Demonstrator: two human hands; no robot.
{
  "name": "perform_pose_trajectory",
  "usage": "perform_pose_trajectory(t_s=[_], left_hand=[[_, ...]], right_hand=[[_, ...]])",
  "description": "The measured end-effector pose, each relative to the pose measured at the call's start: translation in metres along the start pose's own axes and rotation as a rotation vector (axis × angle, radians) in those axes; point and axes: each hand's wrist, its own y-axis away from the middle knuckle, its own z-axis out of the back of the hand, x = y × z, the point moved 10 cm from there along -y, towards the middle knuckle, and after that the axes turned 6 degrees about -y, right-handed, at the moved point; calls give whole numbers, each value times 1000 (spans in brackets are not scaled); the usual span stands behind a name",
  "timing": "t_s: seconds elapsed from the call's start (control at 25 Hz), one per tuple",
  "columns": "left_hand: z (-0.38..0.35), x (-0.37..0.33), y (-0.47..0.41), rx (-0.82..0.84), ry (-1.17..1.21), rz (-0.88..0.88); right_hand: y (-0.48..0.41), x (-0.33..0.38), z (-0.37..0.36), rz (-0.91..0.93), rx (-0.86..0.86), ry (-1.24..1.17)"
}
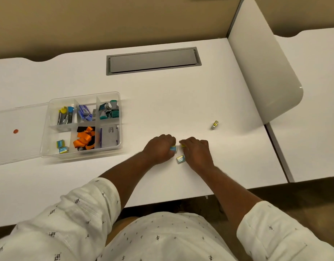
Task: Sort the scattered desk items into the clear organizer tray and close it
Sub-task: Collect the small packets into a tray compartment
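Observation:
The clear organizer tray [119, 117] sits left of centre on the white desk, holding clips, staple boxes, an orange strap and a grey pad in its compartments. Its clear lid [17, 132] lies slid out to the left. My left hand [158, 147] is curled around a small blue and yellow box [173, 148]. My right hand [197, 150] is beside it, its fingertips pinching a small yellow item [183, 146]. Another small blue and yellow box [180, 159] lies on the desk between my wrists. A further small yellow box [215, 124] rests alone to the right.
A grey cable hatch [153, 61] is set into the desk at the back. A white divider panel [264, 72] stands along the right side. The desk's front edge runs just before my body. A red dot [15, 131] shows through the lid.

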Motion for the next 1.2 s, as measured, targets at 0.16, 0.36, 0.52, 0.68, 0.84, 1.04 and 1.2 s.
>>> perform_pose_trajectory(t_s=[0.16,0.36,0.52,0.68,0.84,1.04,1.2], left_hand=[[22,18,15,-104,140,81],[54,52,45,-217,208,76],[76,91,73,-259,210,71],[102,156,111,-289,226,86],[118,221,153,-357,258,100],[118,305,206,-407,295,228],[112,350,238,-403,276,276]], right_hand=[[-3,20,16,-6,-110,-95],[-14,70,4,76,-121,-144],[-24,118,-5,61,-167,-207],[-36,182,-34,33,-162,-248],[-50,248,-63,71,-153,-225],[-56,327,-101,122,-157,-145],[-58,368,-135,116,-108,-67]])
